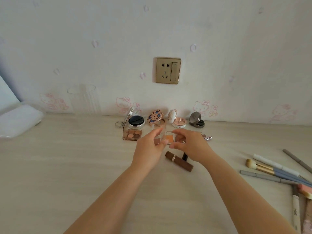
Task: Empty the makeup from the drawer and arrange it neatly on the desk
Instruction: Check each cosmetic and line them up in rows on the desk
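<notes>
Far left of the grip: folded white cloth (18, 121) and clear glass (83, 99) on the desk (67, 166).
Just left: open eyeshadow palette (132, 135), cushion compact (136, 122) behind it.
Left hand (149, 146): grip pinching the clear palette (170, 138) at its left edge.
Right hand (187, 144): grip curled round the same palette's right end.
Below the grip: brown lipstick (179, 161), lying loose.
Far right: brushes (276, 169), scattered.
Risk: lowered carelessly, the palette may likely nudge the standing compacts; a retreating wrist could roll the lipstick.
</notes>
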